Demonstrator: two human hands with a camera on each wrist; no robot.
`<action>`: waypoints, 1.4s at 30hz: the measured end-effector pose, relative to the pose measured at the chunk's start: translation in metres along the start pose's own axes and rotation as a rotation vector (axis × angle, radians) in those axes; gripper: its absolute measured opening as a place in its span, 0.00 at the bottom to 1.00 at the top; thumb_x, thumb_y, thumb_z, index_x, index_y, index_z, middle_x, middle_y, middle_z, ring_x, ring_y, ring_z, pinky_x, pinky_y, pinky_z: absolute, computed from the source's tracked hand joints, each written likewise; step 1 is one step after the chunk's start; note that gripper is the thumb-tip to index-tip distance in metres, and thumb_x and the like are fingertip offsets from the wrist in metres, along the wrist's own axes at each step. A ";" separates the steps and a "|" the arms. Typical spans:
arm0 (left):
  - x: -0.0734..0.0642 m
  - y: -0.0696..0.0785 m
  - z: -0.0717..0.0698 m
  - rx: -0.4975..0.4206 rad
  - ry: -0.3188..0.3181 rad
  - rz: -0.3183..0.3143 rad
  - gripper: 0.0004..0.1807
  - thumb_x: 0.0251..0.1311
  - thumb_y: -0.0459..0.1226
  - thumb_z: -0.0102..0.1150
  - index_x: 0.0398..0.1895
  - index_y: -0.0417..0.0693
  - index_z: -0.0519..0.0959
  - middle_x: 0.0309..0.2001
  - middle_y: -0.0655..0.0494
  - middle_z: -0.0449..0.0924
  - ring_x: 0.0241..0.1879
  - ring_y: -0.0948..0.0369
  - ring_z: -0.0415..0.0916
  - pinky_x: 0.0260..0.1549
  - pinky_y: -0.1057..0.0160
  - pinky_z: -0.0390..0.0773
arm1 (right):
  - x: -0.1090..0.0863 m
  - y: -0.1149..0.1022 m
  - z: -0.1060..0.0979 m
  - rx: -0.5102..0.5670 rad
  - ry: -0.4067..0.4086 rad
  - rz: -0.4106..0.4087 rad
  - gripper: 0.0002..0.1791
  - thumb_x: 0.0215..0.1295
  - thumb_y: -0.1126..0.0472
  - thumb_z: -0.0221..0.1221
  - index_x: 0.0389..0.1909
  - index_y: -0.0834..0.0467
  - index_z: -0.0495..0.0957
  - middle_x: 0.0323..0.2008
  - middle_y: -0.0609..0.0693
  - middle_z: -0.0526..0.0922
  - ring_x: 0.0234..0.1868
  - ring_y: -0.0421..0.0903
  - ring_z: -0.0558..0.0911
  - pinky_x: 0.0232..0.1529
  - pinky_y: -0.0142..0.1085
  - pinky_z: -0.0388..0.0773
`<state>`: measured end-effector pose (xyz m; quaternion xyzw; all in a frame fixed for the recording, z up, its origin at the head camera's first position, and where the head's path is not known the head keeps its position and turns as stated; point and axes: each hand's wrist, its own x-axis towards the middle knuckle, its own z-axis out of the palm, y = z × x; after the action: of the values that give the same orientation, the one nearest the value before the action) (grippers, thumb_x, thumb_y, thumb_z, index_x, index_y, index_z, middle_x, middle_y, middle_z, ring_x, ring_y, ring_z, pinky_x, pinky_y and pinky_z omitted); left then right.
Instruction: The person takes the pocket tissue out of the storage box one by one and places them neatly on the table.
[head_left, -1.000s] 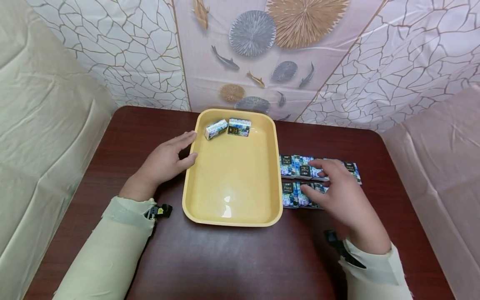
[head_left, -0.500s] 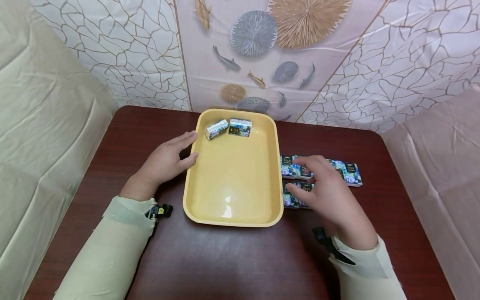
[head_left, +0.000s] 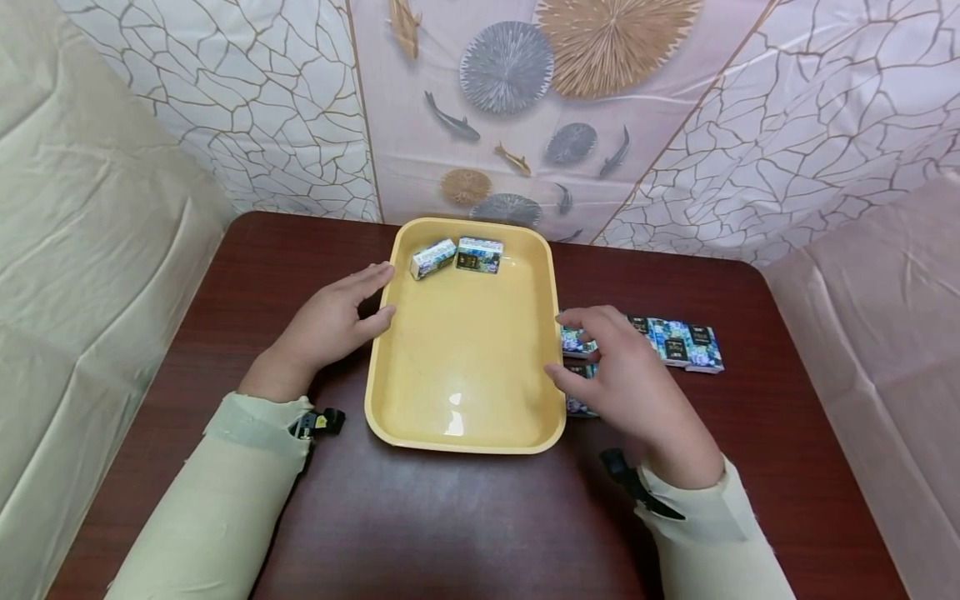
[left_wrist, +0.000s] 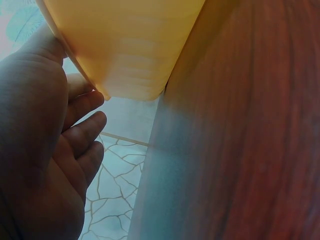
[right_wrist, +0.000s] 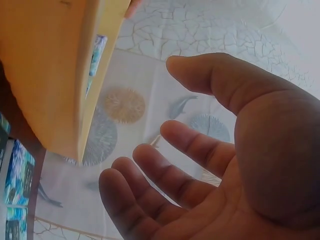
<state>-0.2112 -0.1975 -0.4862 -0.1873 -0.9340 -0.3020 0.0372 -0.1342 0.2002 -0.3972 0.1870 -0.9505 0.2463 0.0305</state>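
Observation:
A yellow tray [head_left: 465, 350] stands on the table with two small blue floral packs inside near its far end. One pack [head_left: 432, 259] lies slanted beside the other pack [head_left: 480, 255]. My left hand [head_left: 326, 325] rests at the tray's left rim; the left wrist view shows its fingers [left_wrist: 85, 107] loosely bent against the rim. Above the table packs, my right hand [head_left: 626, 375] hovers at the tray's right rim. In the right wrist view its fingers [right_wrist: 165, 175] are spread and hold nothing. Whether it touches the rim I cannot tell.
Right of the tray, several matching packs [head_left: 686, 344] lie in two rows on the dark red-brown table [head_left: 465, 525]; my right hand covers part of them. A patterned cloth [head_left: 285, 108] hangs behind the table, with pale cloth at both sides.
My right hand has moved left over the packs to the tray's right rim, uncovering packs at the right end of the far row. The left hand and the tray have stayed in place.

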 end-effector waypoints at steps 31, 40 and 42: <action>0.001 0.000 -0.001 0.002 -0.015 -0.006 0.38 0.72 0.54 0.60 0.81 0.56 0.64 0.81 0.57 0.64 0.81 0.54 0.61 0.77 0.46 0.66 | 0.047 -0.022 0.013 0.053 -0.039 -0.061 0.33 0.61 0.50 0.75 0.65 0.54 0.77 0.60 0.51 0.78 0.51 0.51 0.82 0.47 0.45 0.88; 0.000 0.001 -0.002 0.005 -0.007 0.002 0.37 0.72 0.53 0.61 0.81 0.54 0.65 0.80 0.57 0.64 0.80 0.55 0.62 0.78 0.47 0.66 | 0.068 -0.019 0.018 0.056 -0.065 -0.081 0.32 0.62 0.51 0.74 0.65 0.53 0.77 0.61 0.50 0.77 0.51 0.51 0.84 0.51 0.45 0.86; 0.000 0.001 -0.002 0.005 -0.004 0.006 0.37 0.72 0.53 0.61 0.81 0.54 0.65 0.80 0.57 0.65 0.80 0.55 0.62 0.78 0.47 0.66 | 0.072 -0.017 0.019 0.053 -0.073 -0.081 0.31 0.62 0.51 0.73 0.65 0.53 0.77 0.61 0.50 0.77 0.50 0.51 0.84 0.52 0.44 0.85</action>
<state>-0.2112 -0.1978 -0.4842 -0.1908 -0.9342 -0.2993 0.0367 -0.1941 0.1524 -0.3956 0.2350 -0.9357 0.2632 0.0007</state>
